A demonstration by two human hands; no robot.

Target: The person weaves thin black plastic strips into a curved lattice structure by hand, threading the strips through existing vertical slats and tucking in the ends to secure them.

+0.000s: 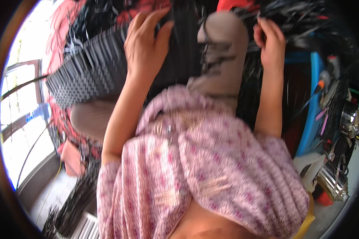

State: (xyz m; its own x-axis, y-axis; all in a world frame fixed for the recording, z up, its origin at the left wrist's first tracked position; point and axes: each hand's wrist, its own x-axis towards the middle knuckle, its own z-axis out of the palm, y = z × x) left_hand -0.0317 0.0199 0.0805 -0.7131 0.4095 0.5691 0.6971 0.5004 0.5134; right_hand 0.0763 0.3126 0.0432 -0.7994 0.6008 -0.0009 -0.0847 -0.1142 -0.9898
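A dark grey woven basket (91,77) of flat plastic strips lies tilted across my lap, its tighter weave toward the left. Over its near side is my left hand (147,46), with fingers and thumb apart; whether the fingertips touch the strips is hard to tell. Right of my raised knee, my right hand (270,40) is lifted, its fingers curled toward the thumb. Blur and the dark strips behind hide what, if anything, it pinches. Loose strip ends (217,55) stick out from the basket over my trouser leg.
Tangled black strips (307,24) heap up at the far right. A blue-edged frame (312,107) stands to the right, near shiny metal pots (333,181). More dark strips (77,199) lie on the floor at the lower left, beside a pink cloth-like piece (72,157). A bright window is at left.
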